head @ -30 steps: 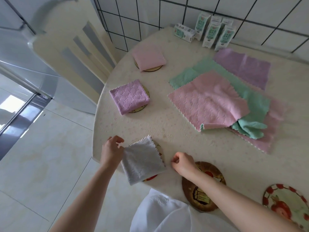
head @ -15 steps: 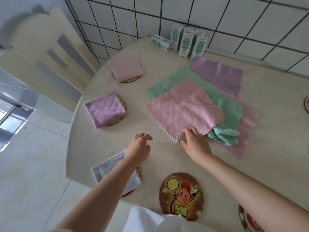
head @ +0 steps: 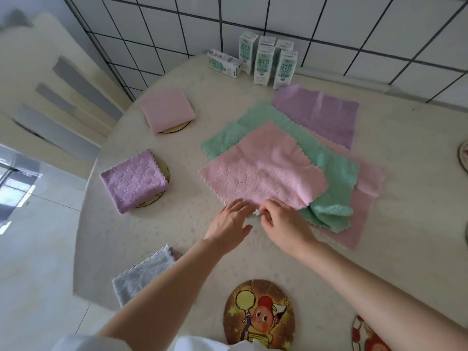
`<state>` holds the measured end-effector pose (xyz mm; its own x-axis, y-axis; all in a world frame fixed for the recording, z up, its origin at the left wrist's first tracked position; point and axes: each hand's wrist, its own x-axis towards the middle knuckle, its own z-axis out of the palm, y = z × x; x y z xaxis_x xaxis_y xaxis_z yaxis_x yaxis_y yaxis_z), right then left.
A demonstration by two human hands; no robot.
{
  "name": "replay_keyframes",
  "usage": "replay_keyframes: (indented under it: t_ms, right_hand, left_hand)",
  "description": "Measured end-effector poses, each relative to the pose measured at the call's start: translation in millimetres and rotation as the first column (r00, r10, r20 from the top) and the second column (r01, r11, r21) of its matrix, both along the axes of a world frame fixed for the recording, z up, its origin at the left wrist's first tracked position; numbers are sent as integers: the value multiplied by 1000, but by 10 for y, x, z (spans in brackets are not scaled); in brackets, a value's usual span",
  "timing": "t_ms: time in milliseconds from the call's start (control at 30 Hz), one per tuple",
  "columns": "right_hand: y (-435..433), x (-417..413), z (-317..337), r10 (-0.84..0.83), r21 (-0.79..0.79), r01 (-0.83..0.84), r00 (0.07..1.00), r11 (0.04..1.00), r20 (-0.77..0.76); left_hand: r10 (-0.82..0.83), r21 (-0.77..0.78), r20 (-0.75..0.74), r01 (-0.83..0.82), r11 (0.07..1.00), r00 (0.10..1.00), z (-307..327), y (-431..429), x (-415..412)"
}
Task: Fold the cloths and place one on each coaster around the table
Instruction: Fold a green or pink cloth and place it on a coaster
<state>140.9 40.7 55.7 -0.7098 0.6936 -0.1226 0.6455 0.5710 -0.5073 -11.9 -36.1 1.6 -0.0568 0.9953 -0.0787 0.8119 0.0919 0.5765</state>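
Note:
A pile of flat cloths lies mid-table: a pink cloth (head: 263, 171) on top, a green cloth (head: 331, 173) under it, a purple cloth (head: 319, 112) behind, another pink one (head: 359, 219) at the bottom. My right hand (head: 283, 224) pinches the pink cloth's near corner. My left hand (head: 228, 224) rests beside it, fingers spread at the near edge. Folded cloths sit on coasters at left: pink (head: 166, 110), purple (head: 131, 181), grey (head: 144, 272). A cartoon coaster (head: 258, 312) lies bare near me.
Several milk cartons (head: 263, 64) stand at the back by the tiled wall. A cream chair (head: 50, 97) stands left of the round table (head: 405, 224). A red coaster (head: 367, 335) lies at bottom right, and another coaster's edge (head: 463, 158) shows at far right.
Both hands left the folded grey cloth on its coaster and moved up to the pile. My right hand has taken the top pink cloth's near corner, and my left hand joined it.

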Motion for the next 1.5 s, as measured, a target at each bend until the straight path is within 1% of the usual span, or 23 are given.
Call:
replay_keyframes:
  t_ms: [67,167,267,333,400,500,600,733,800,900,1067,1133,1233,1300,1367,1500]
  right_hand:
    - [59,60,159,-27,-105,14,992,994,-121]
    - [163,123,380,-112,-162,70,957,984,-267]
    - [263,188,572,-179,-180,121,918,976,-353]
    - [347,229,656,-145,-109,112,920,988,-364]
    - [438,247,702,-118,-41,111,934,993,-338]
    - [593,224,728,-130,51,154,937,987,-325]
    - [731,195,805,-156,128,218,915,968,-372]
    - [723,268,955,-165,217,282,884,935,-437]
    - [623,357,1004,-139,241,267,885,933,-445]
    - [403,556,995,-79,262,210,898,942,-433]
    - [29,1023,697,0,359,124,945,925,-326]
    - [-106,1224,534,45,337,64,951,939,-306]
    - [-331,1528,328,97,245,-28,957,969,-274]
    - [-469,1726,224,116,179,-72,962,981,-247]
    - [-593,1906,143,139,130,-113,967,985,-214]
    - [-814,2252,46,210,67,-202,963,977,-167]
  left_hand:
    - [20,76,14,-21,997,1000,4,125,-35]
    - [75,156,55,-82,984,996,78,297,-177]
    - [142,154,63,-150,977,988,156,387,-394]
    - [234,110,35,-237,965,971,201,396,-554]
    - [308,70,16,-308,949,951,266,397,-692]
    - [403,71,35,-404,912,915,465,459,-821]
    - [492,118,109,-502,857,864,756,559,-861]
    - [539,233,244,-588,775,806,1131,536,-832]
    - [532,309,247,-586,749,810,1267,396,-768]
    - [481,403,180,-510,760,858,1343,38,-609]
    - [432,441,44,-406,801,901,1136,-692,-210]
    - [408,405,26,-383,831,913,990,-997,-7]
    - [390,315,-3,-369,874,921,773,-1425,310]
    - [362,289,-42,-336,896,931,653,-1671,544]
    - [353,264,-59,-327,908,934,554,-1894,774]
    - [382,217,-36,-365,905,924,395,-2266,1205]
